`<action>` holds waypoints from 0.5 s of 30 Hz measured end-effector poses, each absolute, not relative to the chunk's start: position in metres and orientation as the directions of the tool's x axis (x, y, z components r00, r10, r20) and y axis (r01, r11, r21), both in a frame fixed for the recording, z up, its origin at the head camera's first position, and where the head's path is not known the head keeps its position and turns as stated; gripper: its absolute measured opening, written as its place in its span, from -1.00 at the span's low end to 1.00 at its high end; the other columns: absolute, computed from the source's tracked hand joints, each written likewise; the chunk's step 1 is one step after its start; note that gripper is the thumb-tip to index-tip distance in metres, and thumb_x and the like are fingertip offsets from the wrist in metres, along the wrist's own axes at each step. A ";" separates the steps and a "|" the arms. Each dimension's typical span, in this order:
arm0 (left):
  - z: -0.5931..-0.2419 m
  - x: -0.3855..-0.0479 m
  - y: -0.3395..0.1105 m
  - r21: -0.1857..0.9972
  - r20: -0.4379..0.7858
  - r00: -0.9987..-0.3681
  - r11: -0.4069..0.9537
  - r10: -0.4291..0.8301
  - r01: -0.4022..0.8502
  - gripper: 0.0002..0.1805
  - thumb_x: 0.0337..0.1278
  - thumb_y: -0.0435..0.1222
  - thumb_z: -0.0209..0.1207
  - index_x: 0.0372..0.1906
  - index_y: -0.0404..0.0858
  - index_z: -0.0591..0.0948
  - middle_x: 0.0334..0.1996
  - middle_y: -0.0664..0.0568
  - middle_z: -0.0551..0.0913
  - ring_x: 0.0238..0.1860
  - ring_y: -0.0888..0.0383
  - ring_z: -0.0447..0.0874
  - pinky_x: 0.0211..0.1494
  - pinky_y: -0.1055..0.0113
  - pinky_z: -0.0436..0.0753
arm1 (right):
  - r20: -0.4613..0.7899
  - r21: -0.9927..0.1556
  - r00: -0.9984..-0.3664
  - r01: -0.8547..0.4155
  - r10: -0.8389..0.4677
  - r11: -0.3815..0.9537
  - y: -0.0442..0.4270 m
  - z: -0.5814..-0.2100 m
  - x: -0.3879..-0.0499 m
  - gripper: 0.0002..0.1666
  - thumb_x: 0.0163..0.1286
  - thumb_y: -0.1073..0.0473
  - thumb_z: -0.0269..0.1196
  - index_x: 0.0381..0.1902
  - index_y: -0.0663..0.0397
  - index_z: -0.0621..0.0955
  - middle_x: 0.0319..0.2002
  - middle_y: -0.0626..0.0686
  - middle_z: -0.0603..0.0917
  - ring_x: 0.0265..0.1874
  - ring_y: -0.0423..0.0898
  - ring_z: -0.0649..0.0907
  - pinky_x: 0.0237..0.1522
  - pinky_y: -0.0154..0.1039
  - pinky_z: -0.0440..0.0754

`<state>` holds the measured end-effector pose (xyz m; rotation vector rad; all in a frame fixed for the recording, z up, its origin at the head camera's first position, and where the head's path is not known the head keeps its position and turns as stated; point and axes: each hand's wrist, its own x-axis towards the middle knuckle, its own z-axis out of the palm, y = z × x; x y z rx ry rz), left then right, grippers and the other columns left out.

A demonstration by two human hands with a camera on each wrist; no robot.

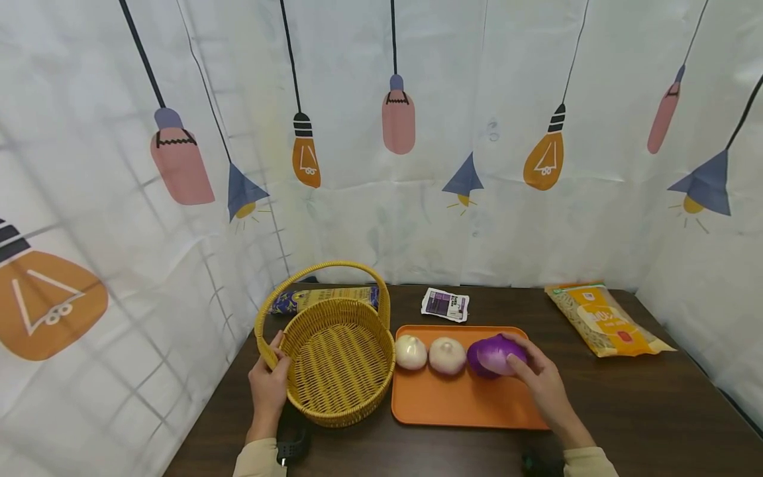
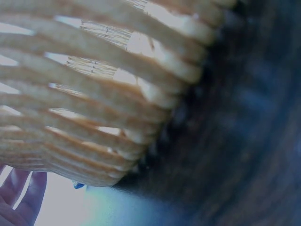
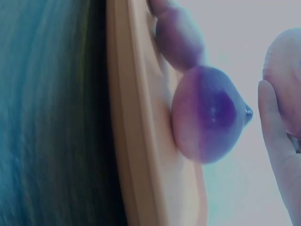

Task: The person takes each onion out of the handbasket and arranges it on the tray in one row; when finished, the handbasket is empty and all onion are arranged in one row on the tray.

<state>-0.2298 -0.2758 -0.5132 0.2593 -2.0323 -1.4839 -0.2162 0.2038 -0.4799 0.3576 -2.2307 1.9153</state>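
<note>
A round yellow woven basket (image 1: 338, 361) with a tall arched handle stands at the left. My left hand (image 1: 269, 387) grips its left rim near the handle's foot; the basket's weave fills much of the left wrist view, with a few fingers (image 2: 32, 202) at the corner. My right hand (image 1: 544, 384) holds a purple onion (image 1: 501, 354) above the orange tray (image 1: 459, 407). Under and beside it another purple onion (image 3: 209, 115) rests on the tray, apart from the held one in the right wrist view. Two pale bulbs, a white onion (image 1: 410, 352) and a whitish one (image 1: 447, 356), lie to its left.
Behind the basket lies a blue and yellow package (image 1: 324, 298). A small purple and white packet (image 1: 445, 305) sits beyond the tray. At the far right is a yellow bag (image 1: 605, 321). A lamp-patterned curtain (image 1: 429, 218) hangs behind the dark table (image 1: 644, 411).
</note>
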 end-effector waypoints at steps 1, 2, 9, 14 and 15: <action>-0.513 -0.230 -0.276 0.915 0.354 -0.798 0.357 -0.487 0.188 -0.60 0.27 -0.45 0.07 0.19 -0.29 0.60 0.27 0.06 0.53 0.33 0.07 0.37 -0.05 0.70 0.32 | 0.288 -0.947 -0.956 -0.294 -0.062 0.131 0.206 -0.480 -0.216 -0.51 0.51 0.18 0.08 0.35 0.19 0.39 0.25 0.00 0.43 0.09 -0.25 0.53 -0.08 -0.32 0.62; -0.513 -0.230 -0.276 0.915 0.354 -0.798 0.358 -0.487 0.188 -0.60 0.27 -0.45 0.07 0.19 -0.29 0.60 0.27 0.06 0.53 0.33 0.07 0.36 -0.04 0.71 0.32 | 0.288 -0.948 -0.956 -0.293 -0.060 0.125 0.209 -0.480 -0.215 -0.50 0.52 0.19 0.07 0.35 0.20 0.38 0.25 -0.02 0.43 0.10 -0.25 0.52 -0.07 -0.32 0.62; -0.513 -0.229 -0.277 0.913 0.349 -0.802 0.368 -0.485 0.175 -0.58 0.27 -0.44 0.07 0.22 -0.28 0.58 0.28 0.05 0.52 0.35 0.05 0.36 -0.03 0.75 0.30 | 0.258 -0.954 -0.966 -0.259 -0.025 0.154 0.224 -0.481 -0.212 -0.43 0.50 0.15 0.10 0.41 0.11 0.31 0.24 0.01 0.43 0.05 -0.26 0.54 -0.11 -0.33 0.62; -0.513 -0.228 -0.277 0.920 0.336 -0.809 0.354 -0.482 0.172 -0.69 0.27 -0.45 0.06 0.05 -0.36 0.64 0.29 0.06 0.51 0.36 0.05 0.34 -0.11 0.61 0.30 | 0.236 -0.956 -0.972 -0.231 0.004 0.180 0.231 -0.480 -0.212 -0.37 0.48 0.12 0.14 0.43 0.05 0.28 0.34 0.13 0.32 0.11 -0.30 0.47 -0.02 -0.48 0.52; -0.513 -0.228 -0.277 0.920 0.336 -0.809 0.351 -0.483 0.173 -0.71 0.26 -0.45 0.06 0.03 -0.36 0.65 0.29 0.06 0.51 0.35 0.05 0.35 -0.11 0.59 0.30 | 0.233 -0.956 -0.973 -0.227 0.008 0.187 0.232 -0.480 -0.213 -0.36 0.47 0.11 0.15 0.44 0.05 0.27 0.35 0.15 0.30 0.12 -0.32 0.46 -0.01 -0.51 0.50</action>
